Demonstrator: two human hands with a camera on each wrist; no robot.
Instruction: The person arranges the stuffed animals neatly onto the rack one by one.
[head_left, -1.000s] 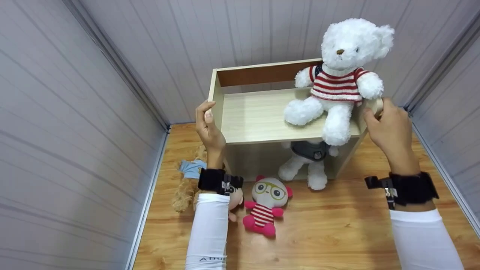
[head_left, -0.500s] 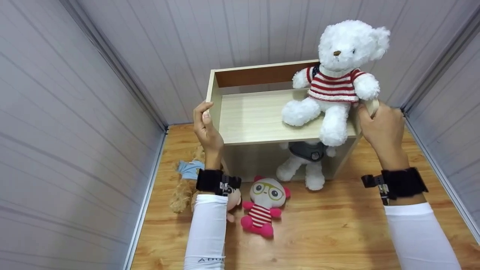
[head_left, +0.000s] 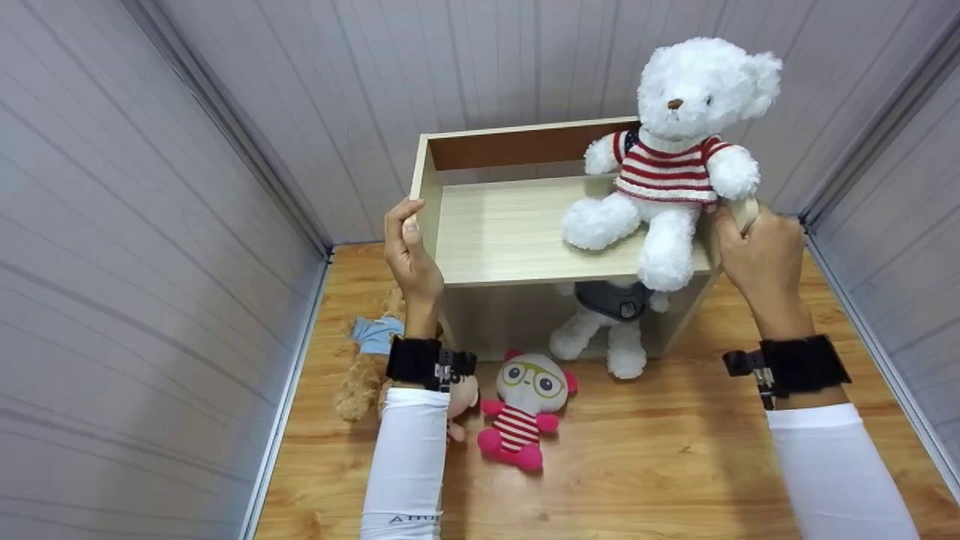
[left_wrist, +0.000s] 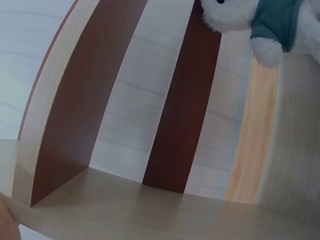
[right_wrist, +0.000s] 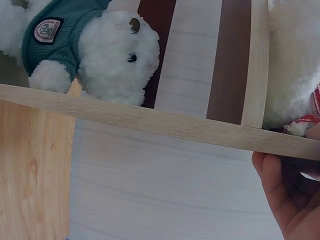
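Pale wood-grain open shelf unit (head_left: 517,232) on orange wood floor (head_left: 675,465), held at both side panels: left hand (head_left: 409,255) curled round left panel edge, right hand (head_left: 754,251) clamped on right panel top corner. Shelf sits between the two hands, upper board level with both grips. Best kept level and moved slowly, even pull both sides, or white striped-sweater teddy bear (head_left: 671,157) seated by right grip likely topples. Second white bear in teal top (head_left: 611,322) underneath; pink striped glasses doll (head_left: 525,409) on floor in front.
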